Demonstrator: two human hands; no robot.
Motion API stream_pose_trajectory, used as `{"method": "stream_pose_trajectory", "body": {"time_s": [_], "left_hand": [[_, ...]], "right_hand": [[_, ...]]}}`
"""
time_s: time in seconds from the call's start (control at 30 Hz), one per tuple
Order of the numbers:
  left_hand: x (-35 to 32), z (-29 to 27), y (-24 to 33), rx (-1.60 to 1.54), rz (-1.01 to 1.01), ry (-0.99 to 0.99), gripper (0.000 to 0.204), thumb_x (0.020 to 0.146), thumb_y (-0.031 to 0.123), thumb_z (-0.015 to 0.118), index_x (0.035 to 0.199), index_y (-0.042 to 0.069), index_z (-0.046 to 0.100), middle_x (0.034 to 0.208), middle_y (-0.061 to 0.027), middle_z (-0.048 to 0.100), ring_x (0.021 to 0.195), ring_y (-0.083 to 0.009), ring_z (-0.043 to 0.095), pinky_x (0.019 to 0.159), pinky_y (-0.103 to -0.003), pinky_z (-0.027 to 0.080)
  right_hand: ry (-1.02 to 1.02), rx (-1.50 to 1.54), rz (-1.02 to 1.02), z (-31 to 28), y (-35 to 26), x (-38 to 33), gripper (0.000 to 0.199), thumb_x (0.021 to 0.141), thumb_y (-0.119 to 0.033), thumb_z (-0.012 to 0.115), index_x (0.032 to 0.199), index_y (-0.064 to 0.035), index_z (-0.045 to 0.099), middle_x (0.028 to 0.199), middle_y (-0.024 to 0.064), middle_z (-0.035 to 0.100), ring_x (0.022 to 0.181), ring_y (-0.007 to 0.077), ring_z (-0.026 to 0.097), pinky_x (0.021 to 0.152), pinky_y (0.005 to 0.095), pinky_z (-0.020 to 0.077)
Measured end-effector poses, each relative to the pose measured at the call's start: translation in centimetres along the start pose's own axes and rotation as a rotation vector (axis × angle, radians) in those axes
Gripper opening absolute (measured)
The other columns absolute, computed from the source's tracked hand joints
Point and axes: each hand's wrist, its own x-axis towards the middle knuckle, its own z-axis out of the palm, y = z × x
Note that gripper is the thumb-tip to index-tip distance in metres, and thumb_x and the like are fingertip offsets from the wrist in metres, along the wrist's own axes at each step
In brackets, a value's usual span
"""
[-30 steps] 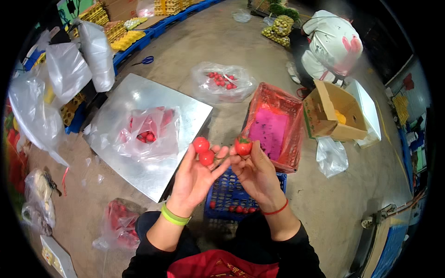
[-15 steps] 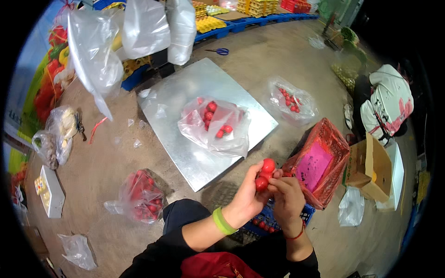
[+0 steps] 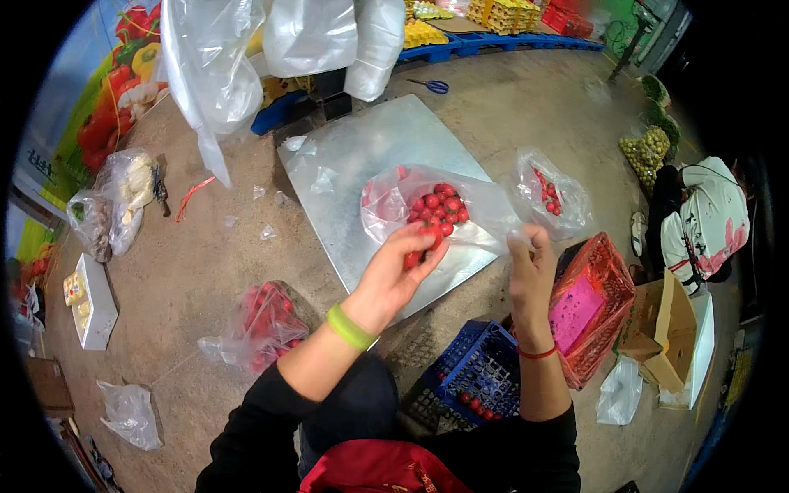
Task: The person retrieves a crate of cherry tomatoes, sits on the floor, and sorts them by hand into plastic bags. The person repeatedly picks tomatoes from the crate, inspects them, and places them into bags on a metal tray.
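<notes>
A clear plastic bag (image 3: 386, 205) with several small red tomatoes (image 3: 440, 205) inside lies on the square metal plate (image 3: 337, 234). My left hand (image 3: 403, 263) is at the bag's near side, its fingers closed around red tomatoes (image 3: 415, 256) and partly hiding them. To the right, my right hand (image 3: 532, 271) pinches the edge of the same bag and draws it out sideways. Below the hands stands a blue crate (image 3: 468, 353) with a few tomatoes (image 3: 479, 407) at its bottom.
A red basket (image 3: 604, 329) holding a pink card is beside my right forearm, with a cardboard box (image 3: 662, 329) beyond. Another bag of tomatoes (image 3: 567, 197) lies right of the plate, and a fuller one (image 3: 263, 329) near my left arm. Plastic bags (image 3: 308, 37) hang at the upper left.
Both hands have moved up from above the crate to the bag on the plate. My right hand has let go of the tomatoes and taken the bag's edge, which is now pulled open.
</notes>
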Motion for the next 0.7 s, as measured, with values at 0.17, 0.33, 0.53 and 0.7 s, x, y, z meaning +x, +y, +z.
{"method": "stream_pose_trajectory", "body": {"time_s": [0.17, 0.33, 0.53, 0.7], "left_hand": [[11.8, -1.3, -1.4, 0.019, 0.072, -0.103, 0.038, 0.096, 0.029, 0.053, 0.115, -0.003, 0.058, 0.116, -0.0179, 0.059, 0.116, -0.0347, 0.056, 0.107, -0.054, 0.043], [8.7, -1.7, -3.9, 0.132, 0.051, -0.038, 0.043, 0.095, 0.027, 0.053, 0.125, -0.004, 0.049, 0.128, -0.0217, 0.052, 0.120, -0.0363, 0.053, 0.112, -0.051, 0.039], [-4.2, 0.3, -10.3, 0.475, 0.458, -0.159, 0.057, 0.093, 0.014, 0.057, 0.146, 0.002, 0.037, 0.143, -0.0195, 0.047, 0.130, -0.0322, 0.049, 0.112, -0.046, 0.040], [-6.8, -8.2, -19.9, 1.125, 0.162, -0.258, 0.057, 0.091, -0.004, 0.058, 0.144, 0.004, 0.037, 0.141, -0.0147, 0.049, 0.123, -0.0239, 0.056, 0.099, -0.039, 0.050]], "right_hand": [[-0.039, 0.110, 0.011, 0.3, -2.8, 0.8, 0.007, 0.092, -0.010, 0.064, 0.093, -0.0033, 0.063, 0.088, -0.0022, 0.058, 0.074, 0.0040, 0.049, 0.063, 0.0221, 0.0391], [-0.053, 0.024, -0.041, -2.7, -2.4, 1.0, 0.013, 0.091, -0.016, 0.064, 0.091, -0.0031, 0.064, 0.090, 0.0013, 0.062, 0.081, 0.0077, 0.051, 0.067, 0.0266, 0.0404], [-0.176, -0.493, -0.942, -8.4, 4.5, 1.1, 0.019, 0.081, -0.011, 0.070, 0.098, -0.0038, 0.067, 0.108, 0.0111, 0.060, 0.099, 0.0307, 0.057, 0.076, 0.0356, 0.0444], [-0.468, -0.219, -0.315, -18.4, 11.1, -3.8, 0.039, 0.085, -0.010, 0.071, 0.119, -0.0010, 0.056, 0.106, 0.0141, 0.061, 0.101, 0.0319, 0.059, 0.082, 0.0384, 0.0499]]}}
